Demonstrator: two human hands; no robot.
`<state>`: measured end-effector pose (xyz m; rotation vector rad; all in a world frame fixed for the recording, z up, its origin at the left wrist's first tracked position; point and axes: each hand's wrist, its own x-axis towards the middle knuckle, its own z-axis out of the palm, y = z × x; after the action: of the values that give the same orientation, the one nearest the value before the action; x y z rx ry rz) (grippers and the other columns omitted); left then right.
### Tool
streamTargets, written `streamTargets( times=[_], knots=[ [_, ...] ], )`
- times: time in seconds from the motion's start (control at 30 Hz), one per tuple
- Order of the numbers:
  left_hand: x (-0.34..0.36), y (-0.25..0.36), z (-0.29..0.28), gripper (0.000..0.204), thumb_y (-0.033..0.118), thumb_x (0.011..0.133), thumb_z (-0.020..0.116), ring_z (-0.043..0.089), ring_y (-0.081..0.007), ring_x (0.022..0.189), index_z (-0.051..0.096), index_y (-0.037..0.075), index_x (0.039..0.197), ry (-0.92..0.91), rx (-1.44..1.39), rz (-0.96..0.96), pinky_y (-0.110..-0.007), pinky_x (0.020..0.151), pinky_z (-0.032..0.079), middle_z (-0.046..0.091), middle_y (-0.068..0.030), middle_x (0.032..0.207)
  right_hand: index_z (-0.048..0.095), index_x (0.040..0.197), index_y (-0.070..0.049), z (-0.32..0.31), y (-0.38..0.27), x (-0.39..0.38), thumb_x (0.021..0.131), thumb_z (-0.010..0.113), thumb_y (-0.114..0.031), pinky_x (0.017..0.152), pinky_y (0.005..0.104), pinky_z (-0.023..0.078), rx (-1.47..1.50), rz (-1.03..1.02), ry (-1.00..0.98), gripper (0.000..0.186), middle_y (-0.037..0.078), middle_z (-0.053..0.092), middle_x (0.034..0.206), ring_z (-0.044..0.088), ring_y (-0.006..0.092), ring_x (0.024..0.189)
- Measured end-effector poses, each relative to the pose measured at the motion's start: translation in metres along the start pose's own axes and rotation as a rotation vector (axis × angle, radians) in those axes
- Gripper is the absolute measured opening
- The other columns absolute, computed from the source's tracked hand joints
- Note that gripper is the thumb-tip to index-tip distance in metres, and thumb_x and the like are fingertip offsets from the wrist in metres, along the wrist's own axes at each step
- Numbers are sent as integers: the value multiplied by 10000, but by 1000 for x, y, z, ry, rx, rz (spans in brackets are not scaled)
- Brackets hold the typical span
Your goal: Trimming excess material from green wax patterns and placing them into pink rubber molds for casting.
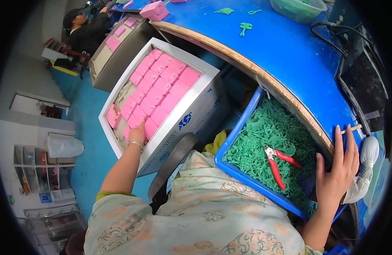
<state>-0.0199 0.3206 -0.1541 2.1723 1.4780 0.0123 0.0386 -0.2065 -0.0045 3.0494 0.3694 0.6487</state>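
My left hand (136, 135) reaches into a white box (211, 74) packed with rows of pink blocks (162, 85), its fingers closed on a block at the near end, partly hidden. My right hand (338, 174) rests with fingers stretched out at the edge of the blue table (285, 42), touching or beside a short light stick (355, 127). Below it, a blue bin (221, 159) holds tangled green plastic pieces (259, 127), with red-handled cutters (276, 170) lying on them.
A second box (98, 68) with pink blocks stands behind, near a co-worker (83, 36). The table holds pink blocks (155, 10), small green pieces (246, 29), a tub (298, 10) and black cables (340, 51). A wrapped white bundle (368, 155) sits far right; shelves (34, 170) stand left.
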Motion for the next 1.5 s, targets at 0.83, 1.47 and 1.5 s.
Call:
streamTargets(
  times=[0.83,1.47,1.5],
  knots=[
    [-10,-46,-63,113,93,660,660,580,-191,665,621,21,738,-536,592,564,-298,629,473,598,-91,709,476,1272,-129,0,1,-2,642,690,-39,958,418,328,-30,-15,25,672,105,432,1319,438,322,1156],
    [-8,-48,-69,169,39,652,596,586,-171,719,608,48,821,-625,491,408,-285,670,476,620,-73,775,475,1272,-123,3,3,-3,664,680,-54,960,401,330,-14,-41,42,645,110,436,1313,440,311,1161],
    [-10,-40,-72,187,53,658,585,596,-182,728,623,54,841,-661,574,413,-286,674,483,631,-70,781,475,1272,-123,3,3,-4,664,680,-54,960,401,330,-16,-40,42,645,110,436,1313,440,311,1161]
  ],
)
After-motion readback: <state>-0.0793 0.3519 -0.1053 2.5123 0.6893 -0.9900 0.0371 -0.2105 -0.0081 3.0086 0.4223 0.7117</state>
